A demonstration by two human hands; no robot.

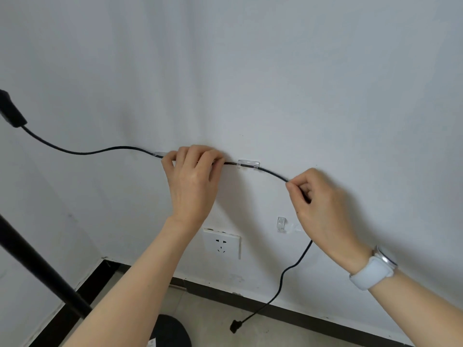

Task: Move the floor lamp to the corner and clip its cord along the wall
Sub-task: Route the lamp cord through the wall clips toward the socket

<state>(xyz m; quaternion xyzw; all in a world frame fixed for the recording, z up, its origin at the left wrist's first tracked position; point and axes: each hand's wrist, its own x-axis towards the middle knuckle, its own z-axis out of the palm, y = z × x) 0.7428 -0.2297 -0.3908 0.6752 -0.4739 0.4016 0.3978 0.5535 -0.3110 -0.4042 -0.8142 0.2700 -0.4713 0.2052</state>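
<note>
A thin black cord (100, 151) runs along the white wall from a black lamp part (10, 111) at the left edge. It passes a clear clip (160, 154), then my left hand (194, 176), which presses it against the wall. The cord continues through a second clear clip (248, 164) into my right hand (317, 201), pinched between thumb and fingers. Below that hand the cord hangs down to its black plug (235, 326) near the floor. The lamp's black pole (37, 269) slants across the lower left, above its round black base (172, 331).
A white wall socket (221, 244) sits below my left wrist. A third clear clip (281, 223), with no cord in it, is on the wall right of the socket. Black skirting (288, 311) meets the beige floor, and the room corner (104, 259) is at lower left.
</note>
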